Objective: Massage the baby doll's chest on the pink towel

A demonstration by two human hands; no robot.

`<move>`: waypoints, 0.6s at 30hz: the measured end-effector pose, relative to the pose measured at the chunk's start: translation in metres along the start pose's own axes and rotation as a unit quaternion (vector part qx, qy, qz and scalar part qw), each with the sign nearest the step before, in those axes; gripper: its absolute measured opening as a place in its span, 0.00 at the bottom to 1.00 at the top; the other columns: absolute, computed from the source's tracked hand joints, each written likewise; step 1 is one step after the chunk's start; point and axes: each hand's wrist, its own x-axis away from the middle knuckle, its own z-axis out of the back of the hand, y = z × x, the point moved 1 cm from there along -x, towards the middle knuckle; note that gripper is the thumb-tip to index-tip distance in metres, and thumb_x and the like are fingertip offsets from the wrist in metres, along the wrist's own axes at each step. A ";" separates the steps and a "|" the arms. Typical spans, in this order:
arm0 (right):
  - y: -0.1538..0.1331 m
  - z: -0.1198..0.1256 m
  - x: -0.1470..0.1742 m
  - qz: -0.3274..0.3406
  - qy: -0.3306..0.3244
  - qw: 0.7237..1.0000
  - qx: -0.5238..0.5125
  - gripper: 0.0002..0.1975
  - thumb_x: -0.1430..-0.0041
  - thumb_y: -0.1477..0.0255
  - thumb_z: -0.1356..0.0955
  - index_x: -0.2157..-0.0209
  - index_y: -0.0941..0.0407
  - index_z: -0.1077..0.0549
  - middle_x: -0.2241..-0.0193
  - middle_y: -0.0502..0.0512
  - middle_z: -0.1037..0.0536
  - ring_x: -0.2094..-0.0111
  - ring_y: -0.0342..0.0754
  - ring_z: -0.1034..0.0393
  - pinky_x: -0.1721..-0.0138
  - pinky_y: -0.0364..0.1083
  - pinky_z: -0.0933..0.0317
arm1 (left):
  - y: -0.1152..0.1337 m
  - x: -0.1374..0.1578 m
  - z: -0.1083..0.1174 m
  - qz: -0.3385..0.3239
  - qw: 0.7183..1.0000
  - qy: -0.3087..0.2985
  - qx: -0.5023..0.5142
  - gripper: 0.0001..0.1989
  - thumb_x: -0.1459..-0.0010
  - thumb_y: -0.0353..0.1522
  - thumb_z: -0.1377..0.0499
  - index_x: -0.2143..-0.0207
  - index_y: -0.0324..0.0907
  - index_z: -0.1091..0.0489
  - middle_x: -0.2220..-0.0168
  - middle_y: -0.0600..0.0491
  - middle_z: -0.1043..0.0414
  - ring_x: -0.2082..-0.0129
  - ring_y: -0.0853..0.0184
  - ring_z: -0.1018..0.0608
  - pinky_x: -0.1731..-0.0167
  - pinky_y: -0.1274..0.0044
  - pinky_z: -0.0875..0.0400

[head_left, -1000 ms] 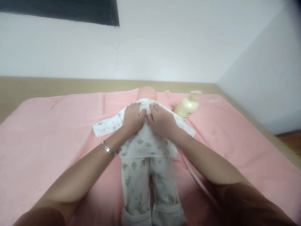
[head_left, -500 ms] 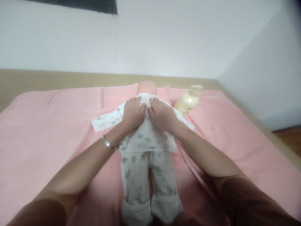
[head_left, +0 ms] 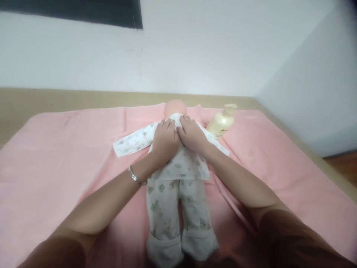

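Note:
A baby doll in a white printed top (head_left: 184,165) and matching trousers (head_left: 164,208) lies stretched out in front of me, its smooth round head (head_left: 175,107) at the far end. My left hand (head_left: 166,139) rests flat on the upper part of the doll's top, fingers pointing toward the head. Beside it, my right hand (head_left: 192,136) lies on the same part with its fingers extended, the two thumbs close together. Neither hand grips anything. The doll's sleeves spread out to both sides, and the trouser cuffs are folded at the near end.
A pale yellow pump bottle (head_left: 222,123) leans beyond the doll's right-hand sleeve. Under everything spreads a pink cloth (head_left: 69,149) on a tan surface (head_left: 55,98). A white wall (head_left: 195,52) rises behind, with a dark panel (head_left: 83,11) at upper left.
My left hand has shifted right toward the middle of the doll's top, nearer my right hand. My right hand stays almost in place. The view has tilted slightly upward.

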 end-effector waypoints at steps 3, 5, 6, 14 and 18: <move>-0.007 0.006 0.007 -0.013 0.000 0.999 0.041 0.21 0.31 0.70 0.45 0.46 0.65 0.31 0.46 0.68 0.25 0.44 0.60 0.32 0.41 0.55 0.41 | -0.001 0.001 0.002 0.007 1.000 0.004 0.021 0.20 0.37 0.27 0.57 0.48 0.33 0.32 0.46 0.39 0.29 0.44 0.53 0.30 0.39 0.61 0.37; -0.013 0.010 0.012 -0.015 0.005 0.997 0.078 0.18 0.30 0.70 0.45 0.52 0.62 0.29 0.54 0.65 0.22 0.50 0.58 0.29 0.47 0.52 0.38 | -0.004 -0.001 0.004 0.028 0.998 0.001 0.050 0.18 0.39 0.28 0.54 0.51 0.35 0.31 0.48 0.40 0.27 0.46 0.54 0.28 0.41 0.61 0.35; -0.015 0.012 0.015 -0.011 0.010 0.995 0.099 0.17 0.29 0.69 0.45 0.54 0.61 0.29 0.56 0.64 0.22 0.52 0.57 0.29 0.49 0.51 0.38 | -0.006 -0.003 0.004 0.042 0.997 -0.003 0.065 0.16 0.39 0.28 0.53 0.54 0.36 0.31 0.51 0.41 0.26 0.48 0.54 0.27 0.43 0.62 0.33; -0.025 0.015 0.030 0.041 0.036 0.991 0.123 0.19 0.29 0.70 0.45 0.55 0.63 0.27 0.56 0.65 0.21 0.52 0.56 0.29 0.49 0.50 0.38 | -0.025 -0.013 0.002 0.110 0.988 -0.004 0.104 0.15 0.38 0.34 0.52 0.55 0.39 0.31 0.52 0.43 0.25 0.48 0.56 0.27 0.43 0.62 0.32; -0.015 0.018 0.020 -0.011 -0.010 0.999 0.043 0.17 0.31 0.69 0.43 0.52 0.59 0.28 0.51 0.63 0.22 0.48 0.56 0.30 0.49 0.51 0.37 | -0.023 -0.009 0.001 0.084 0.994 -0.011 0.070 0.18 0.36 0.34 0.54 0.51 0.36 0.31 0.49 0.40 0.26 0.47 0.53 0.27 0.42 0.58 0.33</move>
